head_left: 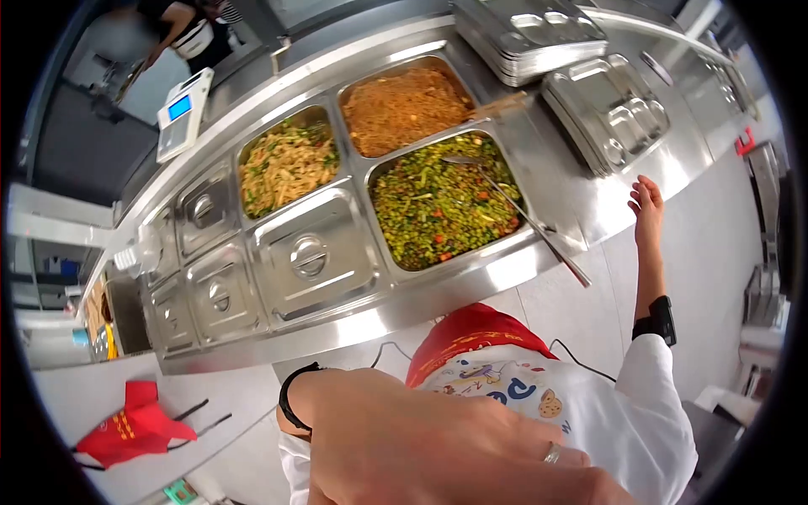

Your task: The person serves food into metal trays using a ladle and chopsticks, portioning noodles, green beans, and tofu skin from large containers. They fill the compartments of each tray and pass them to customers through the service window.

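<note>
My left hand (438, 438) looms large at the bottom, very close to the camera, with a ring on one finger and a black band at the wrist. Its fingertips run out of sight, so whether it holds anything is hidden. To the right, my right hand (646, 202) hangs in the air just off the counter's edge, fingers loosely bent and apart, with nothing in it. Nearest to it is a stack of metal compartment trays (619, 114). A metal serving spoon (539, 231) rests in the pan of chopped green vegetables (438, 206), its handle sticking out over the front edge.
Behind lie pans of noodles (404, 109) and of mixed shreds with greens (286, 164). Lidded pans (307, 252) fill the left side. A taller tray stack (539, 38), a scale with a blue screen (181, 114), another person (189, 34) and a red apron (135, 429) are around.
</note>
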A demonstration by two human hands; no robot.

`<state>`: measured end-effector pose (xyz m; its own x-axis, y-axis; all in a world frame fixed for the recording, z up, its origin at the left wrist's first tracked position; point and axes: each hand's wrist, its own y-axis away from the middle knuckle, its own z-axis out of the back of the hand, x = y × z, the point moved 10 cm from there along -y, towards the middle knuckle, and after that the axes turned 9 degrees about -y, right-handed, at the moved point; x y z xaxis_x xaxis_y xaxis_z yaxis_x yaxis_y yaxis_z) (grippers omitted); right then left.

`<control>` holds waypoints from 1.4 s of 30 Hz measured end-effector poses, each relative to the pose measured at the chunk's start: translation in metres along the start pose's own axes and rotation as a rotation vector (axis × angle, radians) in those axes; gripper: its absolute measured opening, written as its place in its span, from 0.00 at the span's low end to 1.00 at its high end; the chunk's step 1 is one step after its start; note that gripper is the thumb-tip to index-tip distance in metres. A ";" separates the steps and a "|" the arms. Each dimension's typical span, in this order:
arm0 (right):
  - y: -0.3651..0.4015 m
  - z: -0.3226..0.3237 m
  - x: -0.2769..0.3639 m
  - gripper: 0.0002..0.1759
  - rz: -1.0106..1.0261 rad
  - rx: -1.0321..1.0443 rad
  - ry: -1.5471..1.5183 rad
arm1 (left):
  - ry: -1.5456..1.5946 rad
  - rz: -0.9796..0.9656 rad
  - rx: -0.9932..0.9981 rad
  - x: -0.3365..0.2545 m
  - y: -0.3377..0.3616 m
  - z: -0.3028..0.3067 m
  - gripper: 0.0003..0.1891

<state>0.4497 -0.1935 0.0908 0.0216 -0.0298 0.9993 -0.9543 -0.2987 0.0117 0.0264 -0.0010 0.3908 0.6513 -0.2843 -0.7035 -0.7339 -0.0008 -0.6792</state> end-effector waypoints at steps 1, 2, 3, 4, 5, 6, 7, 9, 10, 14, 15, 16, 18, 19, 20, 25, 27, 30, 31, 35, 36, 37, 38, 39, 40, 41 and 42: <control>0.002 0.010 0.002 0.12 0.006 -0.008 0.005 | 0.026 -0.006 0.011 0.003 -0.001 -0.003 0.18; 0.002 0.017 0.005 0.12 0.020 -0.016 0.033 | 0.049 -0.012 0.026 0.007 -0.002 -0.007 0.19; -0.004 0.024 0.004 0.12 0.035 -0.017 0.071 | 0.068 -0.016 0.039 0.011 -0.004 -0.012 0.19; -0.013 0.028 0.006 0.12 0.064 -0.024 0.145 | 0.086 -0.020 0.053 0.015 -0.007 -0.016 0.19; -0.024 0.032 0.006 0.13 0.088 -0.029 0.215 | 0.098 -0.021 0.068 0.019 -0.011 -0.022 0.19; -0.042 0.038 0.005 0.14 0.229 0.004 0.356 | 0.111 -0.021 0.080 0.024 -0.014 -0.028 0.19; -0.058 0.042 0.007 0.15 0.369 0.042 0.495 | 0.121 -0.019 0.089 0.030 -0.019 -0.034 0.19; -0.061 0.022 0.027 0.22 0.547 0.111 0.736 | 0.126 -0.019 0.108 0.041 -0.030 -0.047 0.19; -0.063 0.009 0.035 0.24 0.621 0.149 0.833 | 0.123 -0.025 0.115 0.048 -0.036 -0.053 0.20; -0.095 -0.015 0.010 0.24 0.679 0.477 1.211 | 0.095 -0.038 0.115 0.080 -0.072 -0.073 0.21; -0.105 -0.021 0.006 0.22 0.700 0.556 1.329 | 0.076 -0.036 0.110 0.089 -0.082 -0.076 0.21; -0.113 -0.027 0.008 0.17 0.770 0.620 1.294 | 0.061 -0.033 0.097 0.102 -0.091 -0.076 0.21; -0.128 -0.029 0.017 0.07 0.741 0.756 1.239 | 0.009 0.048 -0.015 0.138 -0.101 -0.056 0.22; -0.124 -0.034 0.019 0.05 0.959 0.870 1.277 | -0.027 0.100 -0.118 0.159 -0.098 -0.034 0.22; -0.127 -0.034 0.014 0.06 0.985 0.929 1.347 | -0.016 0.379 -0.246 0.193 -0.078 -0.018 0.25; -0.100 -0.032 0.085 0.07 1.091 0.951 0.950 | -0.054 0.728 -0.585 0.311 -0.002 0.025 0.20; -0.085 -0.029 0.131 0.08 1.005 0.902 0.689 | -0.013 0.855 -0.647 0.347 0.014 0.023 0.20; -0.060 -0.005 0.152 0.09 1.047 0.708 0.574 | 0.133 0.907 -0.817 0.400 0.013 0.027 0.20; -0.045 0.002 0.152 0.09 1.077 0.690 0.582 | 0.229 0.875 -0.845 0.412 0.002 0.024 0.20; 0.013 0.024 0.123 0.11 1.068 0.814 0.633 | 0.473 0.818 -0.982 0.473 -0.010 0.023 0.21; 0.024 0.029 0.117 0.11 1.018 0.823 0.635 | 0.459 0.858 -1.004 0.491 -0.001 0.025 0.20; 0.032 0.032 0.110 0.11 0.965 0.831 0.638 | 0.444 0.902 -1.026 0.503 0.005 0.024 0.19; 0.038 0.035 0.103 0.12 0.943 0.817 0.600 | 0.364 0.875 -1.065 0.500 0.006 0.027 0.18; 0.043 0.038 0.097 0.13 0.918 0.804 0.563 | 0.286 0.848 -1.103 0.493 0.006 0.024 0.17; 0.045 0.039 0.096 0.14 0.892 0.792 0.525 | 0.208 0.820 -1.143 0.480 0.004 0.022 0.16; 0.046 0.042 0.104 0.15 0.899 0.730 0.491 | 0.206 0.842 -1.175 0.468 0.005 0.016 0.16; 0.050 0.047 0.111 0.16 0.901 0.674 0.457 | 0.207 0.866 -1.214 0.446 0.007 0.011 0.16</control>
<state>0.4185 -0.2569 0.2008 -0.8069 -0.1841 0.5613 -0.2234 -0.7845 -0.5785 0.3142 -0.1173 0.0698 -0.0171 -0.7389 -0.6736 -0.6432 -0.5077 0.5732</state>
